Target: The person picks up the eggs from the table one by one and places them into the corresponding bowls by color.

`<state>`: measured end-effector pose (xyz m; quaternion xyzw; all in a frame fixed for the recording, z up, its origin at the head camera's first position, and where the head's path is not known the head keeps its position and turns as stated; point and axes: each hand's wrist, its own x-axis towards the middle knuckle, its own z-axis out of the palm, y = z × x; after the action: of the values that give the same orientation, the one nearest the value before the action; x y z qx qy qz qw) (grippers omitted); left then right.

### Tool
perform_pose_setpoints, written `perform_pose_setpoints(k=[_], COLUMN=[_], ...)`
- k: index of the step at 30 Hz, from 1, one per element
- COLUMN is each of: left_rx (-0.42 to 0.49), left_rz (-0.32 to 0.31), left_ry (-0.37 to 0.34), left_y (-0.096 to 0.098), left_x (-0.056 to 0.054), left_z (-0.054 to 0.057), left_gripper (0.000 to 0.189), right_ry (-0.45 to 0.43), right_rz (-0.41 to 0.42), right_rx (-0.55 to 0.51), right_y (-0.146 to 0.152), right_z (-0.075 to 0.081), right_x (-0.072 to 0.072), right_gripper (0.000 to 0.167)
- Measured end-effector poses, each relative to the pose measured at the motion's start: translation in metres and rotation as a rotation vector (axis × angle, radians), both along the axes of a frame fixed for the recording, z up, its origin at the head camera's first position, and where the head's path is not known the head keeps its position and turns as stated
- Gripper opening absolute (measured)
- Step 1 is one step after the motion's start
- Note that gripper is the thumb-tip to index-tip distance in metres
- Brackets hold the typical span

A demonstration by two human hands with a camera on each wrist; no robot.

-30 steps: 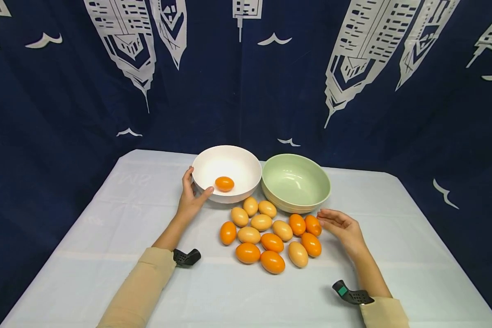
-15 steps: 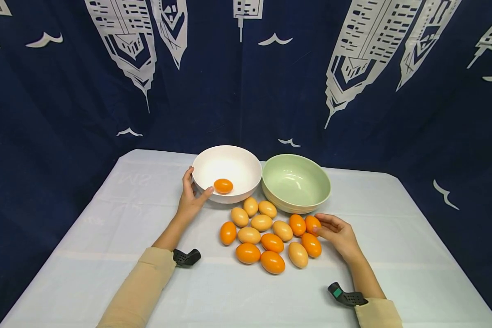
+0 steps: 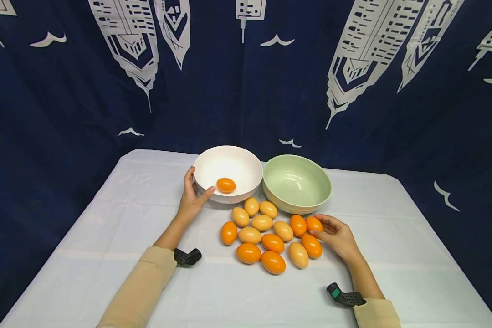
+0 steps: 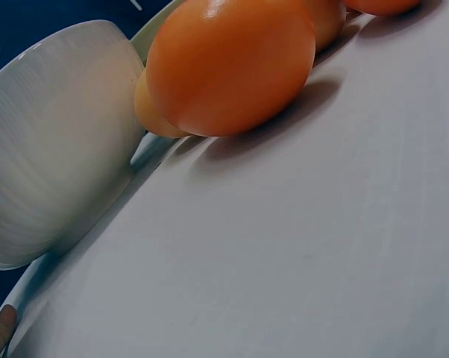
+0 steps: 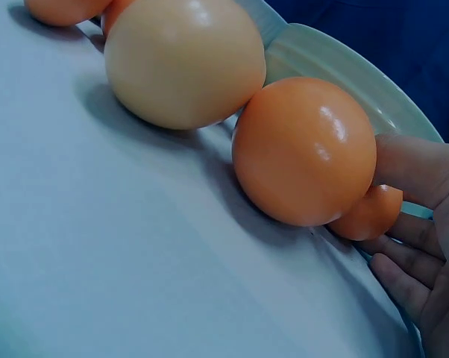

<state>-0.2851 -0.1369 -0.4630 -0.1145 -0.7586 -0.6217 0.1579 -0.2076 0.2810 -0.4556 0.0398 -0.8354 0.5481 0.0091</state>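
One beige sleeve (image 3: 137, 291) at far left, with wrist camera (image 3: 187, 258) strapped at its cuff. Next, left grip (image 3: 192, 200) curved round near-left side of white bowl (image 3: 228, 164), fingers along outer wall, thumb against front near rim. Inside white bowl, toward front: orange bowl egg (image 3: 226, 185), lying on its side.

In front of both bowls, on pale tabletop (image 3: 106, 255): loose group of seven yellow eggs (image 3: 262, 222) and seven orange eggs (image 3: 248, 253). From left: one orange; then mostly yellow through back and middle, with three orange along front; then one yellow at front; then three orange at right end, close together.

Behind right half of group: green bowl (image 3: 297, 175), rim just beside rim of white bowl. Cannot tell whether rims touch.

At right end, near green bowl: right grip (image 3: 339, 237) pinching back right egg (image 3: 314, 224), orange, with thumb in front and fingers behind; in right wrist view, partly hidden by nearer orange one. Farther right, second camera (image 3: 346, 297) with green patch, then right sleeve (image 3: 377, 314).

Across whole background: dark blue cloth (image 3: 229, 100) printed with white buildings and birds.
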Motion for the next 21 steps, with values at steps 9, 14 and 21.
perform_pose_setpoints(k=[9,14,21], left_rx=[-0.002,-0.001,0.013], left_rz=[0.003,0.007,0.001], left_ry=[-0.01,-0.008,-0.019], left_y=[0.0001,-0.0001,0.0005], left_x=[0.0012,0.0013,0.0013], left_z=[0.0003,0.0001,0.001], left_gripper=[0.082,0.082,0.083], right_ry=[0.026,0.052,0.066], right_rz=[-0.026,-0.058,-0.06], right_rx=[0.027,-0.025,-0.123], right_y=[-0.0005,0.0005,0.0022], right_z=[-0.0031,-0.0053,-0.0037], right_x=[-0.0005,-0.0008,0.0021], right_gripper=[0.057,0.054,0.052])
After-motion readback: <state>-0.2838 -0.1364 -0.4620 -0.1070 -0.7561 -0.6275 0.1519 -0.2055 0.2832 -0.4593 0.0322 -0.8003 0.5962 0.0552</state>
